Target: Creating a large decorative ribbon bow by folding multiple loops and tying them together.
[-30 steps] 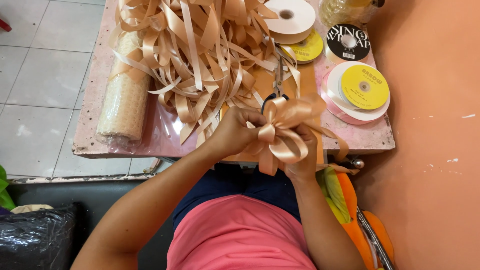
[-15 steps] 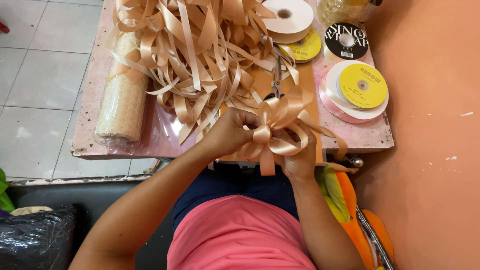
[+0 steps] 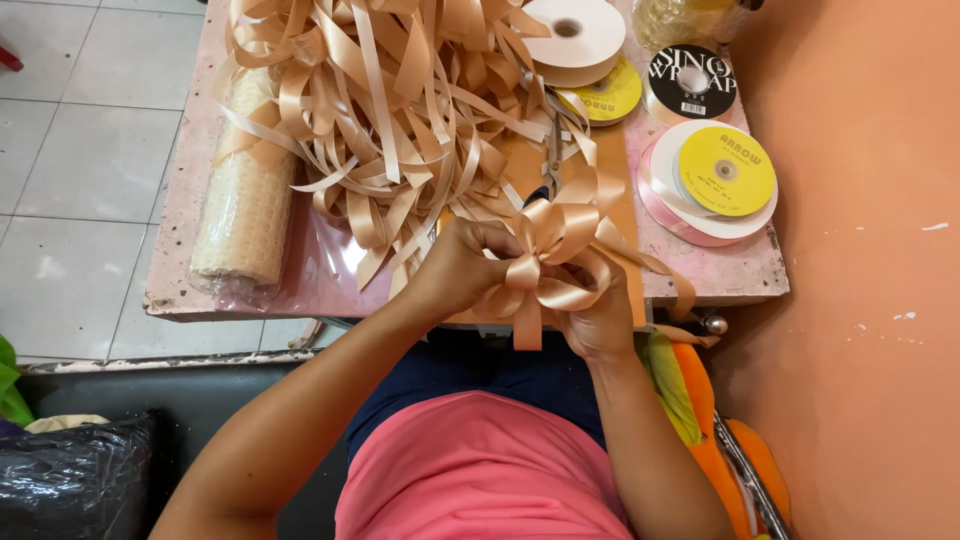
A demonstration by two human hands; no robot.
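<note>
Both hands are pinching a glossy tan satin ribbon bow [image 3: 548, 262] above the pink worktop [image 3: 720, 275] edge: left hand [image 3: 462, 268] gripping its centre, right hand [image 3: 598, 318] cradling underneath. Light, slippery, easily crushed; best held at the knot.

Head camera, straight down, close above table [image 3: 730, 275] edge

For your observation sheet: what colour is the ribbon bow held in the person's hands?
The ribbon bow is a glossy peach-gold; the head view shows it best.
</note>
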